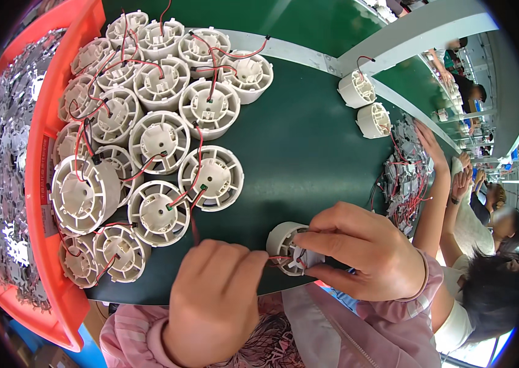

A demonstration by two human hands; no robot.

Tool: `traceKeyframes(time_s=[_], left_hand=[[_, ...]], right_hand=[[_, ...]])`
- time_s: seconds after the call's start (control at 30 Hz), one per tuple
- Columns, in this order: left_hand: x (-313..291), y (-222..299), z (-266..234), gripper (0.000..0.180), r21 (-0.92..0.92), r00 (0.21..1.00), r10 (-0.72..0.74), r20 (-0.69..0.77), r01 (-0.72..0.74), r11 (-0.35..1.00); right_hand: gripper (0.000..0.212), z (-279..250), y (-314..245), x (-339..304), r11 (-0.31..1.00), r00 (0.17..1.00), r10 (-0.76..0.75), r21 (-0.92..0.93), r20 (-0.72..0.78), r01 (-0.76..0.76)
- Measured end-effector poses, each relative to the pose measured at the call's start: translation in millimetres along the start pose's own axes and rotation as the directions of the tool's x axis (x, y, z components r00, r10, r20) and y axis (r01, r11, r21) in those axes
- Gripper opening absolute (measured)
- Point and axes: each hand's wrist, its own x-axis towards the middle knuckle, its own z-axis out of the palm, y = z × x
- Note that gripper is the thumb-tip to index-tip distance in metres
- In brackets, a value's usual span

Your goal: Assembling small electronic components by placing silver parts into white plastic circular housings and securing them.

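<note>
A white round plastic housing (282,240) stands at the near edge of the table, its open face turned toward me. My right hand (367,251) is closed at its right side, thumb and fingers pinching a small grey plate (313,260) against the opening. A red wire (276,257) runs from the housing to my left hand (213,300), whose fingers are curled tight on it. Its far end is hidden in the fist. Just above that fist a thin dark red strand shows, blurred.
Several similar housings (210,110) with red and black wires crowd the left side. Beyond them stands a red bin (57,202) of small metal pieces. At right lie wired grey plates (403,178) and two housings (374,120). A co-worker's hand (430,144) reaches over the plates.
</note>
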Motion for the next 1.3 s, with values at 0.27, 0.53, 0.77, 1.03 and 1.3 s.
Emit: traceKeyframes(time_s=[0.27,0.53,0.77,1.03,1.3], left_hand=[[-20.4,1.5,24.9,0.039,0.144,0.991,0.13,-0.044,-0.122,0.982],[-4.0,-1.7,49.0,0.063,0.076,0.989,0.03,-0.146,-0.019,0.997],[-1.6,-4.1,47.1,0.069,0.017,0.99,0.068,-0.121,-0.066,0.998],[1.5,-7.4,42.0,0.068,-0.005,0.992,0.104,-0.077,-0.105,0.994],[4.8,-7.4,37.5,0.065,-0.034,0.992,0.108,-0.062,-0.11,0.993]], right_hand=[[0.039,2.6,-9.8,-1.7,0.997,0.999,0.054,-0.049,-0.008,-0.054],[0.04,8.4,-14.2,-5.4,0.995,0.994,0.092,-0.036,-0.066,-0.094],[0.047,0.5,-2.4,-6.8,0.998,1.0,-0.005,-0.069,-0.007,0.004],[0.047,2.4,-3.7,-9.4,0.999,0.999,0.031,-0.03,0.012,-0.031],[0.044,26.6,-25.7,-16.2,0.959,0.947,0.273,-0.028,-0.167,-0.281]])
